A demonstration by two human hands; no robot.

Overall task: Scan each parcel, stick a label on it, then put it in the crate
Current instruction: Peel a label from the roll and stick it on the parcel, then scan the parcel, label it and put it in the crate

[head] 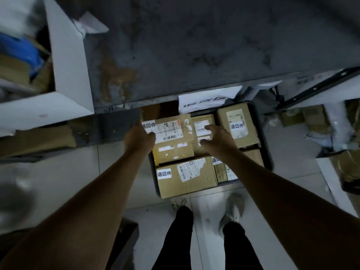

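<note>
A dark crate stands on the floor under the table edge, packed with several brown cardboard parcels that carry white labels. My left hand holds the left edge of the large back-left parcel, with the thumb on its white label and the fingers hidden past the edge. My right hand is spread with straight fingers over the small middle parcel, just right of the large one. Another labelled parcel stands at the crate's back right. A long parcel lies along the front.
A stained grey table top overhangs the crate's far side. An open white carton with blue and brown packages sits at the left. More boxes and wrapped goods crowd the right. My feet stand on the tiled floor just in front of the crate.
</note>
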